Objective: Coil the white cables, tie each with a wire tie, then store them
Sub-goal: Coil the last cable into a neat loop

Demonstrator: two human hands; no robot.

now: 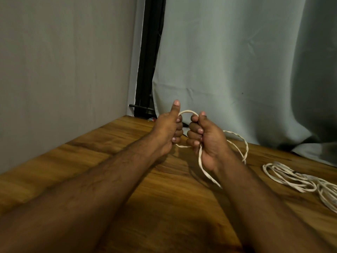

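Left hand (168,131) and right hand (204,138), fingers curled, both grasp one white cable (187,111) loop above the wooden counter (91,161). More loose cables (295,179) lie at right.

Home room: curtain (237,70), wooden table (91,161)

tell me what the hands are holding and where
Both hands grip one white cable: the left hand and right hand on opposite sides of its loop.

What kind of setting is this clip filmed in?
Probably a room at home: a wooden table set in a corner, a plain grey wall, and a pale curtain hanging behind it.
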